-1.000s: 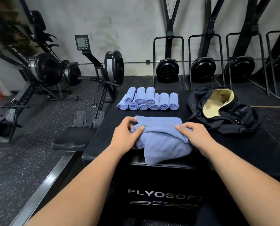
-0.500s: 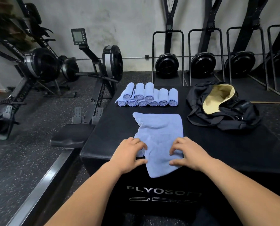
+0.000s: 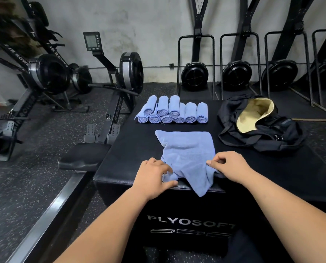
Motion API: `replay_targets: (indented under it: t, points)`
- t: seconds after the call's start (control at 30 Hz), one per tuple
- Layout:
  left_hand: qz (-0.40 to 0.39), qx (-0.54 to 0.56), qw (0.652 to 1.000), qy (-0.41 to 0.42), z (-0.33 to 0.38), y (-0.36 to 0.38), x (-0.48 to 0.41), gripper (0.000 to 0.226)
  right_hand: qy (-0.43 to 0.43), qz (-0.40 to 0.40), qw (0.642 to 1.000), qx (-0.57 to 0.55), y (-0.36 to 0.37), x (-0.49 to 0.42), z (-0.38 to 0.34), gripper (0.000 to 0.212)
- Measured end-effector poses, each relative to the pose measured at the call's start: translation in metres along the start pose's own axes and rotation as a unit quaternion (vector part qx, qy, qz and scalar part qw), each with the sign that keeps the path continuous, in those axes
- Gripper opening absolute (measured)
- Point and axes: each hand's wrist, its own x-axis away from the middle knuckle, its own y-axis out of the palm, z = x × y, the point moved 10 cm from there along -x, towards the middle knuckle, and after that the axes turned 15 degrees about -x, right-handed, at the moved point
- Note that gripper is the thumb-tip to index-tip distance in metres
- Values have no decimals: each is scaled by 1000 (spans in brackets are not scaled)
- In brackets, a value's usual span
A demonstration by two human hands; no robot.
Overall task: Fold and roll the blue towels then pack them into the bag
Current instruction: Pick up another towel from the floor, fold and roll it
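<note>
Now: folding stage, one loose towel [image 3: 188, 149] in hand. It lies on the near half of the counter [image 3: 131, 149], a black padded box. The far edge is flat and fairly square. The near end is bunched, and one corner droops over the counter's front edge. The rolled towels [image 3: 172, 112] are stacked in two tiers at the far side. The bag [image 3: 228, 118] gapes open at far right with its pale lining showing, apart from the loose towel. Nothing looks packed yet.

To do this step well, as I judge it:
- Draw the two near corners outward and toward the body to pull the creases flat.
- Bring the hanging corner back onto the counter first; soft cloth at an edge tends to slide off.
- Match the edges before folding lengthwise, since an even strip should roll as tight as the finished ones.

Hand pose:
- Both forearms reach in from below, palms down, one hand on each side of the towel's near end.
- The left hand [image 3: 150, 177] is at the near left corner. Its fingers curl over the bunched cloth and the thumb lies along the counter's front edge beneath, so the bunch is gripped between them.
- The right hand [image 3: 228, 166] is at the near right edge. Thumb and forefinger pinch a small ridge of towel, and the other fingers [image 3: 218, 158] are loosely curled above it.
</note>
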Motion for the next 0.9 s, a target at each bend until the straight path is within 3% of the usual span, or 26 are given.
replay_targets:
  t: [0.1,0.23,0.3,0.37,0.43,0.53,0.67,0.77,0.83,0.9]
  points:
    - [21,1,999,-35,-5,-1,-5,18,2,13,1000,-12,-2,2,2,25]
    - [150,55,973,-164,-54,-38,-1,6,15,153,988,-28,-45,0,17,27]
    - [144,45,957,-248,-88,-41,4,8,46,180,982,-23,-61,-1,29,29]
    - [71,-7,959,-276,-108,-30,3,11,79,138,987,8,-58,-4,39,30]
    - [27,-42,966,-252,-111,-20,2,9,83,70,993,48,-42,-6,42,27]
    - [57,-27,981,-182,-91,-25,-3,26,21,31,997,74,-20,-1,30,13]
    - [106,-16,994,-8,-26,-35,-3,18,-83,-17,995,47,8,6,1,20]
    - [62,-3,995,73,13,-15,-1,37,-87,-95,986,108,31,10,3,43]
    - [42,8,996,84,27,-5,-2,46,-97,-90,981,145,34,10,4,45]
    - [48,35,996,67,34,-5,-7,50,-107,-38,988,107,23,8,-7,24]
